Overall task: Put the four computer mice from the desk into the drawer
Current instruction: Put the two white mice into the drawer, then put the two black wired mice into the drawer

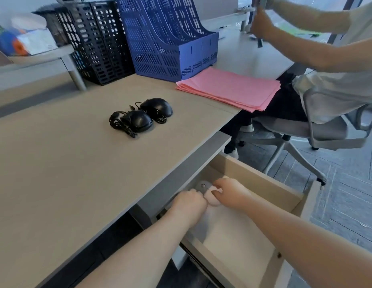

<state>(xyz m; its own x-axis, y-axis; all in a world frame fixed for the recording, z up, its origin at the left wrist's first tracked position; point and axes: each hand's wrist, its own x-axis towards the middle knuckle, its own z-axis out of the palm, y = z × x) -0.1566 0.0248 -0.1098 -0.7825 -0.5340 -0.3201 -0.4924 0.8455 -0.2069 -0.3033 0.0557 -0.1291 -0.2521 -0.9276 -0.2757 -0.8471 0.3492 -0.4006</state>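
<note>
Two black wired mice lie side by side on the beige desk (56,163), the nearer one (139,120) and the farther one (158,106), their cords bundled beside them. The wooden drawer (264,183) below the desk's right edge is pulled out. Inside it, my left hand (189,201) rests on a grey mouse (202,187), and my right hand (230,192) is curled over a pink mouse (213,199). Both mice touch the drawer's floor near its back left corner. My fingers hide most of each mouse.
A blue file rack (170,38) and a black file rack (98,42) stand at the desk's back. A stack of pink paper (230,88) lies at the right. Another person sits on a grey office chair (305,132) to the right.
</note>
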